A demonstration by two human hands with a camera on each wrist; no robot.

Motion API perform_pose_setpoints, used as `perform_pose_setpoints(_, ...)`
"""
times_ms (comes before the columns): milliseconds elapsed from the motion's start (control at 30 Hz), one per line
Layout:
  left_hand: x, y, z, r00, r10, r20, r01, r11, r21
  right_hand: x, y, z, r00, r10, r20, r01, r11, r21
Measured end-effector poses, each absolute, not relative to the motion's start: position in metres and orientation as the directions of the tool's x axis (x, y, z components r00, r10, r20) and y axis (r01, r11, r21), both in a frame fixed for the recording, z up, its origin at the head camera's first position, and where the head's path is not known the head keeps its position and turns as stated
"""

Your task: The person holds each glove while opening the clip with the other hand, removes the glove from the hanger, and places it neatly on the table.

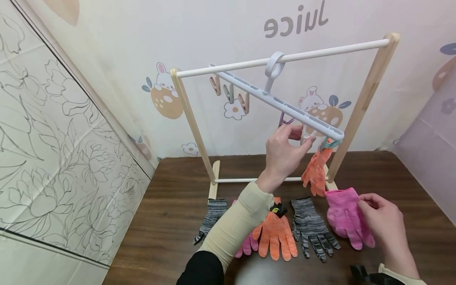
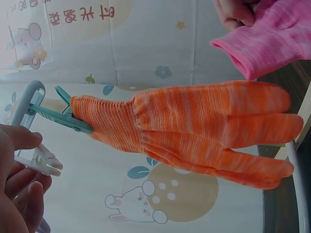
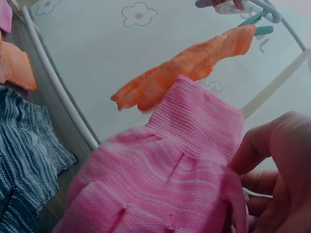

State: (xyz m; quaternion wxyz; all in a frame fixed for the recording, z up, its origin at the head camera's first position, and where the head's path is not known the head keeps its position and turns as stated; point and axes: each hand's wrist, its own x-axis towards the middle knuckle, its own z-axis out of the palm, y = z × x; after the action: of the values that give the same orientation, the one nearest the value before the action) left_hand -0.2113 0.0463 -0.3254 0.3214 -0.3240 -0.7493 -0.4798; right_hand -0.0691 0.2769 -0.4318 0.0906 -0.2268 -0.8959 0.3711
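Observation:
My left hand (image 1: pixel 283 152) is raised to the pale blue hanger bar (image 1: pixel 246 84) and pinches a white clothespin (image 2: pixel 47 160) hanging near its right end. Beside that, a teal clothespin (image 2: pixel 60 118) grips the cuff of an orange glove (image 2: pixel 209 121), which dangles fingers down. Lower right, my right hand (image 1: pixel 384 217) holds a pink glove (image 1: pixel 345 215) by its side edge, between thumb and fingers. The pink cuff points up toward the hanging orange glove, and its fingers droop over the table. In the right wrist view, the pink glove covers part of the orange one.
The hanger hooks over the top rod (image 1: pixel 331 50) of a wooden-legged rack (image 1: pixel 370 91). Several more clothespins (image 1: pixel 229 94) hang along its left half. On the brown table (image 1: pixel 160 221) lie a grey glove (image 1: pixel 313 227), an orange glove (image 1: pixel 276 233) and others, partly behind my left forearm.

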Motion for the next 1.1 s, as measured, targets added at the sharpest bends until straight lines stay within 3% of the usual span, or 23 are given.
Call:
perform_pose_setpoints(667, -0.215, 0.047, -0.327, -0.576, 0.154, 0.803, 0.798, 0.322, 0.51, -0.082, 0.283, -0.454, -0.932, 0.353, -0.084, 0.303, 0.631, -0.714)
perform_pose_setpoints(1100, -0.215, 0.048, -0.328, -0.573, 0.154, 0.805, 0.798, 0.327, 0.506, -0.085, 0.289, -0.465, -0.943, 0.329, -0.053, 0.284, 0.709, -0.646)
